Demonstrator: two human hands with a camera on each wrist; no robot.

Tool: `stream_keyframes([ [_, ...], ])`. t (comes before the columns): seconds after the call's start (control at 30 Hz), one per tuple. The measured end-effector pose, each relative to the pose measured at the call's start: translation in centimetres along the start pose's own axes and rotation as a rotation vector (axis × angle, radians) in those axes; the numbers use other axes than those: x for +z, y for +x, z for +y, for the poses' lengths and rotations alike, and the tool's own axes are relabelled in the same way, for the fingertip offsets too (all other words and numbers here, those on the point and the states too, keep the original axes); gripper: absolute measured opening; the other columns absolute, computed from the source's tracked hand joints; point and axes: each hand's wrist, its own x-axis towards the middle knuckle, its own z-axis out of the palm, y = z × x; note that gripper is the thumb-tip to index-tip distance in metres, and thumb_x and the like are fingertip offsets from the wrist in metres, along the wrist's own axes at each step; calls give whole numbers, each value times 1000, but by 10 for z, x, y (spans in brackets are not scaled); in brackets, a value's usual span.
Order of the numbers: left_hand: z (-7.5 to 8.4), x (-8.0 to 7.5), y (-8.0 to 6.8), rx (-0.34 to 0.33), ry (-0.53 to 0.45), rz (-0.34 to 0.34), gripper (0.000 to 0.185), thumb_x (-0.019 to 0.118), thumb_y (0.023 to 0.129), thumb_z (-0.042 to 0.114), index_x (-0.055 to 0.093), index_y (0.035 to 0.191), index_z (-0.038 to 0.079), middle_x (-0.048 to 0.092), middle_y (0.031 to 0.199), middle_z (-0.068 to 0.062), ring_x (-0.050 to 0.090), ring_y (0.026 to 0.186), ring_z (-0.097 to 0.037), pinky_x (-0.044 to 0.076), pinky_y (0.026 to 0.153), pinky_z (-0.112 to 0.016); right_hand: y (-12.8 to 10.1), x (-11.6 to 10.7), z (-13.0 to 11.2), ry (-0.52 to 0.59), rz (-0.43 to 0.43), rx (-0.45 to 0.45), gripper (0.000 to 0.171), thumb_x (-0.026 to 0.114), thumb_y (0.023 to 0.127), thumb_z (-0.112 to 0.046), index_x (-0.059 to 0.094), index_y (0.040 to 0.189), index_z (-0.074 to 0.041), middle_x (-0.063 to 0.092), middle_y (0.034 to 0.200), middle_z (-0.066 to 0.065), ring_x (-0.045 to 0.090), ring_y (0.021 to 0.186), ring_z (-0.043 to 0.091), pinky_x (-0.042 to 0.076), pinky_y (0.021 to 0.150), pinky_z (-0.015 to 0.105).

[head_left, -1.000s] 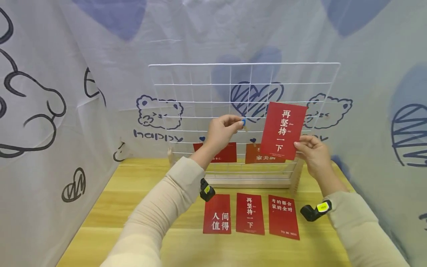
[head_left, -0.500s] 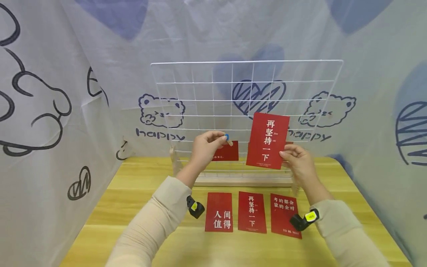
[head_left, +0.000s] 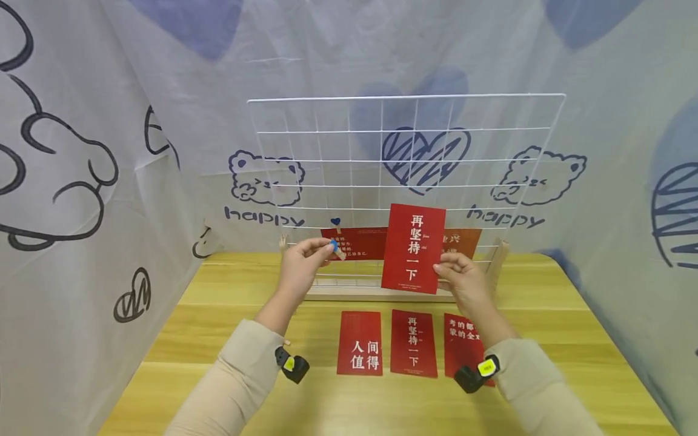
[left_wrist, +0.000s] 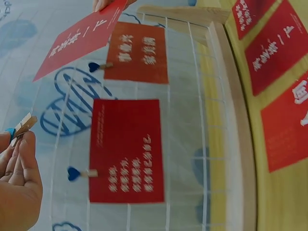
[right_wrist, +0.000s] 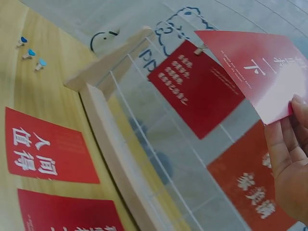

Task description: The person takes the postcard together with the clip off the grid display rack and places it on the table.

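Note:
My right hand (head_left: pixel 457 274) pinches the lower right edge of a red card with white characters (head_left: pixel 412 248) (right_wrist: pixel 250 67) (left_wrist: pixel 79 38), held upright before the white wire grid (head_left: pixel 403 160). My left hand (head_left: pixel 303 266) (left_wrist: pixel 17 178) pinches a small wooden clothespin with a blue heart (head_left: pixel 335 249) (left_wrist: pixel 19 127), left of the card. Two red cards hang clipped low on the grid: one at left (head_left: pixel 357 242) (left_wrist: pixel 126 150) (right_wrist: pixel 195 86), one at right (head_left: pixel 462 242) (left_wrist: pixel 139 52) (right_wrist: pixel 250 187), partly hidden by the held card.
Three red cards (head_left: pixel 360 343) (head_left: pixel 413 343) (head_left: pixel 460 345) lie in a row on the wooden table (head_left: pixel 218 339) before the grid's wooden base (head_left: pixel 349 295). Three spare clothespins (right_wrist: pixel 30 52) lie on the table at the left. Printed cloth (head_left: pixel 82 151) walls the back and sides.
Both hands have come down and leftward from the grid's middle rows to its lowest rows, the right carrying the card, the left carrying the clothespin.

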Motion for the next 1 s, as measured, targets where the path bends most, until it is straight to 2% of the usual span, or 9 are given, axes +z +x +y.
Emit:
stream_keyframes([
  [0.13,-11,-12,-7,-60,-3,30,21,59,82,14,60,98,0,64,85,-8,59,77,-17,46,76,-33,-2,7,12,10,-11,24,26,52,81,6,60,77,-18,58,69,-6,55,65,5,49,55,22],
  [0.23,-19,-20,-11,-99,-29,51,22,58,83,13,59,98,-2,64,85,-9,59,77,-17,46,78,-33,-5,13,21,15,-9,41,25,52,82,7,60,78,-17,58,69,-5,55,65,6,49,54,23],
  [0.53,-36,-41,-27,-159,-11,91,21,59,82,14,59,98,0,64,86,-9,59,77,-13,47,76,-29,-11,26,41,-49,18,127,19,54,82,3,57,80,-15,57,69,-5,55,61,6,48,55,21],
  [0.8,-52,-63,-44,-211,-17,108,24,57,84,15,57,101,-2,62,89,-9,59,82,-15,46,77,-26,-15,39,54,-77,11,141,16,57,80,3,57,84,-13,57,69,-3,55,63,7,48,53,22],
  [1.0,-67,-79,-58,-258,24,120,27,55,85,17,55,104,-1,61,92,-8,58,84,-13,45,77,-23,-19,47,64,-102,34,171,18,60,77,1,57,90,-10,56,71,-1,55,62,8,48,53,23],
])
